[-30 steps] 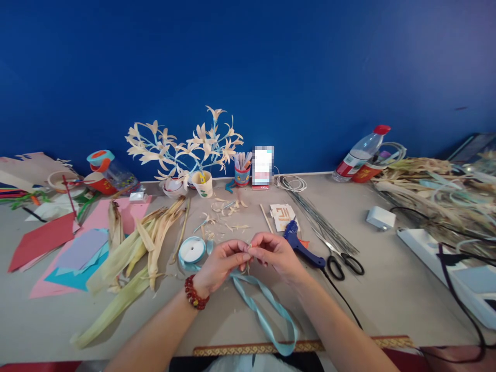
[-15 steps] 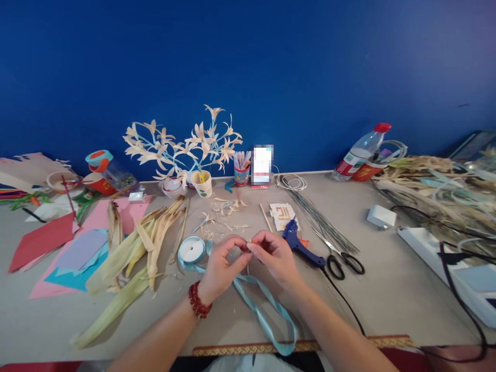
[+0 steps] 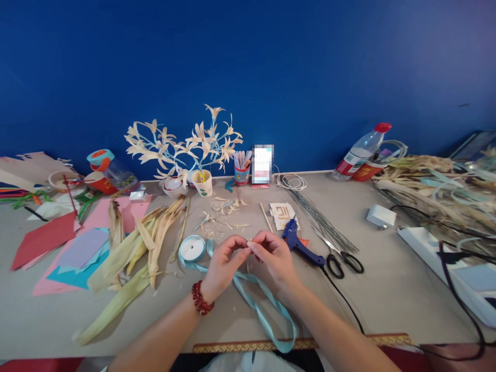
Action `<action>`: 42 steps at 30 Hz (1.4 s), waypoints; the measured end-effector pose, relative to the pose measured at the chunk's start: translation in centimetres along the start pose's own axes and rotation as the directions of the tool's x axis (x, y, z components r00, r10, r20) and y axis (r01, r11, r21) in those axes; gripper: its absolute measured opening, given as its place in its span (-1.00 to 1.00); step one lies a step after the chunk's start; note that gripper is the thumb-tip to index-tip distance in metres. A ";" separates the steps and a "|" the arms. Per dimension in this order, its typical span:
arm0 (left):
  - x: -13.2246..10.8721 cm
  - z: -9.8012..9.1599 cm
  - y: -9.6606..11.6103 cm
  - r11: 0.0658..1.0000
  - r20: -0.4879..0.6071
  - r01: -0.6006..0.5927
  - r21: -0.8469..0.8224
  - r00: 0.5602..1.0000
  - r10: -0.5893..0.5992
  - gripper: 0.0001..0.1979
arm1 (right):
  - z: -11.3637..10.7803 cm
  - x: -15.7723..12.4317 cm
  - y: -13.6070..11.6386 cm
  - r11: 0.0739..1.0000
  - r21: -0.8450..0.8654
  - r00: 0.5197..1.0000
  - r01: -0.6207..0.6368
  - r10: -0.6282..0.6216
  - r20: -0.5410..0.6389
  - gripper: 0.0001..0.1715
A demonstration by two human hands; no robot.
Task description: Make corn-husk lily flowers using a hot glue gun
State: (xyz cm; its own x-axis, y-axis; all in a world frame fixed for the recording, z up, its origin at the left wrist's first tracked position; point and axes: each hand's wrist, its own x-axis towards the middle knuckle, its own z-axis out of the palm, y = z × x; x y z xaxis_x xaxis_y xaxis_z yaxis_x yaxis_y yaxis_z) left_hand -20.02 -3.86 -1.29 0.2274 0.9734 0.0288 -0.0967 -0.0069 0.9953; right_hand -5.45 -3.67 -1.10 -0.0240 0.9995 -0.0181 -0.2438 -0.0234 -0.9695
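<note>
Both my hands meet over the middle of the table. My left hand [image 3: 225,266], with a red bead bracelet on its wrist, pinches a tiny pale husk piece [image 3: 250,245] with thumb and forefinger. My right hand [image 3: 273,256] pinches the same piece from the other side, fingers curled. Below them a light blue ribbon [image 3: 263,310] trails from its spool [image 3: 192,248] toward the table's front edge. A pile of corn husks [image 3: 132,258] lies to the left.
A blue glue gun [image 3: 300,243], black scissors [image 3: 341,258] and thin wires [image 3: 321,222] lie right of my hands. Coloured paper sheets [image 3: 70,243] lie at the left. Husk flowers in a cup [image 3: 203,181], a water bottle [image 3: 360,152] and dry husks [image 3: 437,191] stand behind.
My left hand has turned and shifted a little toward me, its fingers now arched in a pinch. The right hand has barely moved.
</note>
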 end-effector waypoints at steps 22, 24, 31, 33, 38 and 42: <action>0.9 0.2 -0.9 0.895 -0.051 0.144 -0.422 0.982 -0.182 -0.87 | -0.3 0.4 -1.6 0.985 -0.160 0.998 0.059 -0.056 0.021 -0.69; 1.1 -0.1 -0.7 0.879 -0.050 0.144 -0.454 0.981 -0.186 -0.86 | -2.3 0.6 -3.4 0.943 -0.304 0.991 0.132 -0.135 0.011 -0.70; 1.3 -0.5 -0.4 0.872 -0.037 0.158 -0.462 0.980 -0.197 -0.87 | -10.6 -1.7 -6.0 0.229 -0.973 0.969 0.022 -0.244 -0.035 -0.70; 1.3 -0.5 -0.4 0.875 -0.029 0.156 -0.458 0.981 -0.190 -0.87 | -11.4 -2.3 -4.8 -0.002 -1.000 0.985 0.020 -0.169 0.020 -0.69; 1.4 -0.7 0.0 0.882 -0.036 0.121 -0.455 0.988 -0.153 -0.88 | -11.5 -2.0 -2.3 -0.149 -0.985 0.995 0.082 -0.036 0.088 -0.52; 1.4 -0.9 0.6 0.879 -0.042 0.102 -0.466 0.990 -0.137 -0.88 | -11.8 -0.7 -1.9 -0.169 -0.975 0.989 0.146 0.002 0.148 -0.38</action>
State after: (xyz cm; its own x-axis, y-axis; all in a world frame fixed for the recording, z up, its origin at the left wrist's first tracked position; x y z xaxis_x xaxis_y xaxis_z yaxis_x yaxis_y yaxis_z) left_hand -20.61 -2.30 -0.72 0.1971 0.9739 -0.1122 -0.5136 0.2001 0.8344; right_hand 6.50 -4.11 -2.09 -0.1674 0.9857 0.0166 0.9827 0.1682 -0.0770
